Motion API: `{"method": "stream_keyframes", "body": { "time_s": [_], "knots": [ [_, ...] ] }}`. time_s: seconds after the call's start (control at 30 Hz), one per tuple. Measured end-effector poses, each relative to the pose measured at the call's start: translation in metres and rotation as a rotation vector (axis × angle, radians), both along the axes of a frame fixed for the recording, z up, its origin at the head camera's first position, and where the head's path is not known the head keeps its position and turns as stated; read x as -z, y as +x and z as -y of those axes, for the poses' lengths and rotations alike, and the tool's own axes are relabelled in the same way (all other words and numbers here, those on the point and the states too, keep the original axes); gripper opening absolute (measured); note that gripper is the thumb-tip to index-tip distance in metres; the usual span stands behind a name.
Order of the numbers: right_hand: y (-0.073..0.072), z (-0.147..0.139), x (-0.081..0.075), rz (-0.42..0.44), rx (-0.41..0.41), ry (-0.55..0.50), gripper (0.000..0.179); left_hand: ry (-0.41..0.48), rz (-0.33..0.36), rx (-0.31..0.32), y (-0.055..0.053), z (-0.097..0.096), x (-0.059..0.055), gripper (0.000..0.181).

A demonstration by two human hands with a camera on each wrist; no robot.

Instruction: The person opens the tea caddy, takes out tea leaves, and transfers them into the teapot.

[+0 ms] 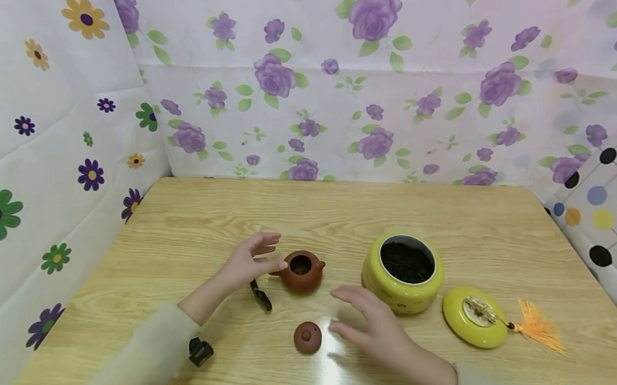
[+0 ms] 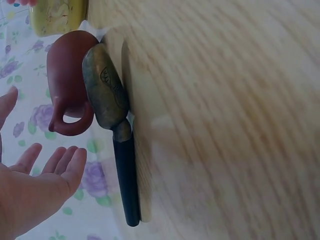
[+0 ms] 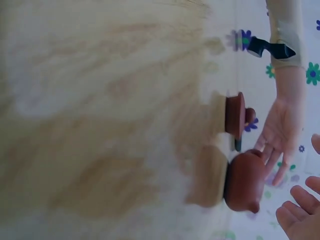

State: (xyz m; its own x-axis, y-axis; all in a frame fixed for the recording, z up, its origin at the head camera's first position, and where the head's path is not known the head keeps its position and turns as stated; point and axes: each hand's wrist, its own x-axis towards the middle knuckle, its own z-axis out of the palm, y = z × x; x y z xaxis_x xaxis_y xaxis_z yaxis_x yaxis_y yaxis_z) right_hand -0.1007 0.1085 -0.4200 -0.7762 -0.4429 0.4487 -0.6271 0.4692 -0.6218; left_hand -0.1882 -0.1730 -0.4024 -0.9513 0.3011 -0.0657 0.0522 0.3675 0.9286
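A small reddish-brown clay teapot [image 1: 302,280] stands uncovered on the wooden table. My left hand [image 1: 248,261] hovers on its handle side, fingers spread, the thumb overlapping the pot's edge in the head view. Beside the pot, under this hand, lies a tea scoop [image 2: 106,87] with a bronze-coloured head and black handle. The round teapot lid [image 1: 308,337] rests knob up, nearer to me. Between lid and yellow jar [image 1: 402,293], my right hand [image 1: 379,333] is held over the table, thumb and fingers apart, gripping nothing. Dark loose tea leaves [image 1: 406,263] fill part of the jar.
To the right of the jar lies its yellow lid [image 1: 459,322], with an orange tassel [image 1: 539,327] spread on the table [image 1: 224,205]. Flowered cloth [image 1: 313,100] hangs along the back edge and left side. A black camera mount [image 1: 200,352] sits at my left wrist.
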Motion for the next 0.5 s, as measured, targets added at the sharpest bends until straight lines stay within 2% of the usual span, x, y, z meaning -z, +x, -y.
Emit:
{"method": "stream_keyframes", "body": {
  "time_s": [0.27, 0.5],
  "knots": [
    [-0.002, 0.014, 0.012, 0.184, -0.103, -0.014, 0.039, -0.037, 0.050, 0.050, 0.002, -0.003, 0.010, 0.072],
    [-0.005, 0.023, 0.015, 0.304, -0.160, -0.009, 0.042, -0.047, 0.039, 0.091, 0.004, -0.007, 0.015, 0.070]
  ]
}}
